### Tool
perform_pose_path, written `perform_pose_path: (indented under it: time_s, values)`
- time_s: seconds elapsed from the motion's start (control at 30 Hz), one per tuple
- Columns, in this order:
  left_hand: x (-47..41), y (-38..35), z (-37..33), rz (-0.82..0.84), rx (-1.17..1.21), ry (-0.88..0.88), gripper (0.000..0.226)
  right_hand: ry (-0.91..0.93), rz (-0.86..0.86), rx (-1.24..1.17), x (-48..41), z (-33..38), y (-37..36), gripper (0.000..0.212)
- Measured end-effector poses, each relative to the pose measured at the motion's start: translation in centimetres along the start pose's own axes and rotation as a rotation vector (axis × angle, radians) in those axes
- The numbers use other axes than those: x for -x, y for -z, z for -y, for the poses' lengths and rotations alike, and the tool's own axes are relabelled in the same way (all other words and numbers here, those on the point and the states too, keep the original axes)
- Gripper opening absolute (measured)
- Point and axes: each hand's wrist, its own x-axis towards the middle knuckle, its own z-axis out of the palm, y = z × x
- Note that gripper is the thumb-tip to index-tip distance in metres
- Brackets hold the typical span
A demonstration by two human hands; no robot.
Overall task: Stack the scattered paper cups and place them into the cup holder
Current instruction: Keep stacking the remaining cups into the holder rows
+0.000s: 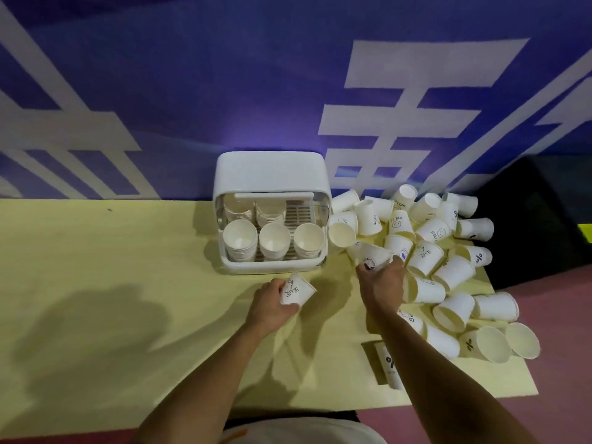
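Note:
A white cup holder (pixel 272 169) with its lid raised stands at the back of the yellow table (pixel 96 283). Several stacks of white paper cups (pixel 274 240) sit inside it. My left hand (pixel 270 304) grips one printed paper cup (pixel 296 290) just in front of the holder, its mouth tilted up and to the right. My right hand (pixel 381 280) reaches into the pile of scattered paper cups (pixel 448 267) to the right of the holder and grips a printed cup (pixel 373 254) lying on its side at the pile's left edge.
The pile spreads over the table's right part down to its right edge, cups lying on their sides at all angles. A blue wall (pixel 224 75) with white characters rises behind the table. A dark object (pixel 538 219) stands at the far right. Reddish floor (pixel 563 347) lies beyond.

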Motion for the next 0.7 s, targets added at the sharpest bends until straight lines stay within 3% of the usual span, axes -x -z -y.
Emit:
perform_pose_path:
  time_s: [0.17,0.4,0.7]
  values:
    - [1.3,2.6,2.3,-0.013,0.051,-0.015,0.07,0.265,0.171,-0.159,2.5,2.6,-2.0,0.076]
    - [1.3,5.0,3.8,-0.038,0.149,-0.033,0.055,0.387,0.249,-0.15,4.2,5.4,-4.2,0.095]
    - [1.9,5.6,4.1,-0.034,0.184,-0.019,0.053,0.506,0.278,-0.145,3.7,6.9,-4.0,0.077]
